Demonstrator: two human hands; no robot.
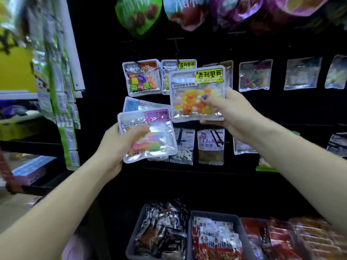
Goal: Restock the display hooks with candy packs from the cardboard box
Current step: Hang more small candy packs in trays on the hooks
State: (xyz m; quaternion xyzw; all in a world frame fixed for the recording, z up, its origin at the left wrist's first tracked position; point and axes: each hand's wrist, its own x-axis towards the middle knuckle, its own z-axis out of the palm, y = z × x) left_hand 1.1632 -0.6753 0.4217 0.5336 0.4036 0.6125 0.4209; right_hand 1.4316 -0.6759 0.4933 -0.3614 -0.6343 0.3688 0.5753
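The right hand point(223, 111) pinches a yellow-labelled candy pack point(197, 94) at its lower right corner, thumb on the front, at centre frame. The left hand point(116, 145) grips a small stack of packs, a purple-labelled pack point(148, 136) on top, just left and lower. Behind them, a black hook panel point(262, 113) carries hung packs. Grey bins point(191, 239) of snacks sit at the bottom.
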